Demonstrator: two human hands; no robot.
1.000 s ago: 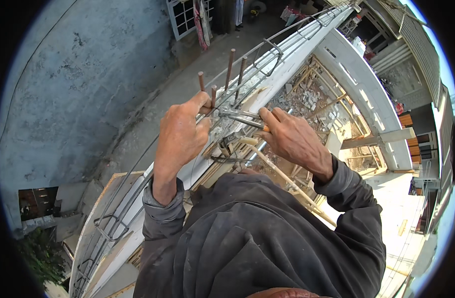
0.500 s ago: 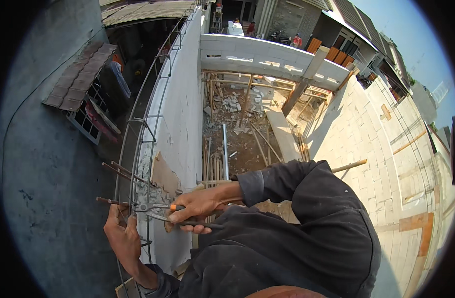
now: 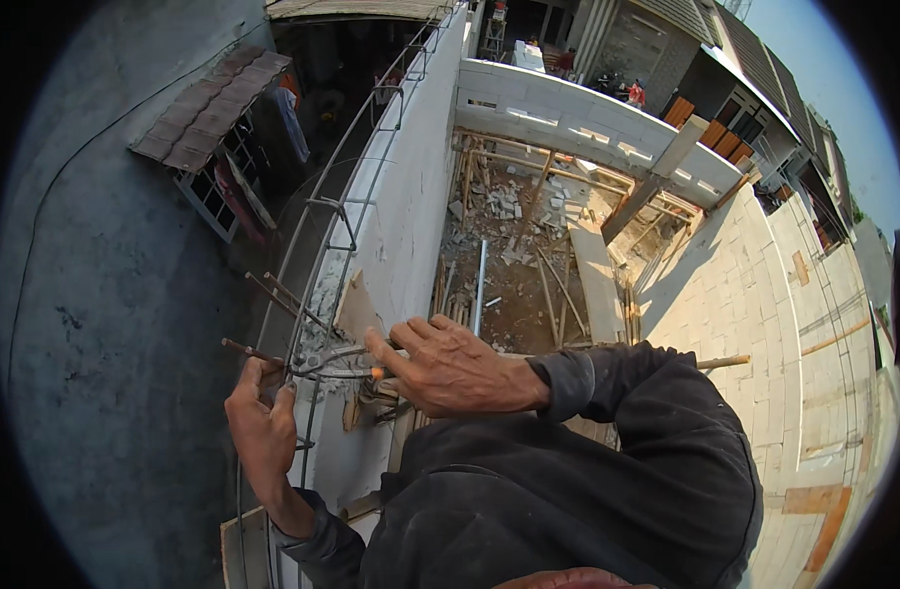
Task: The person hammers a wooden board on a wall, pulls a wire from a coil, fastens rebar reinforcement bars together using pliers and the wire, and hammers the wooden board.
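My right hand is closed from above over the handles of a pair of steel pincers with an orange band. The jaws sit at a crossing of the long rebar cage that runs along the white wall. On the cage's outer side, my left hand is closed, thumb and fingertips pinched beside the jaws. A short rusty rod sticks out just above those fingers. Whatever lies between the left fingertips is too small to make out.
More rusty rods poke out across the cage. A thin board piece leans at the wall top. Far below to the right lie rubble, poles and a plank. A tiled awning juts from the grey wall at left.
My right hand has turned over, its back now upward above the handles, where before it held them from the side. The left hand stays at the same crossing. The whole view has shifted.
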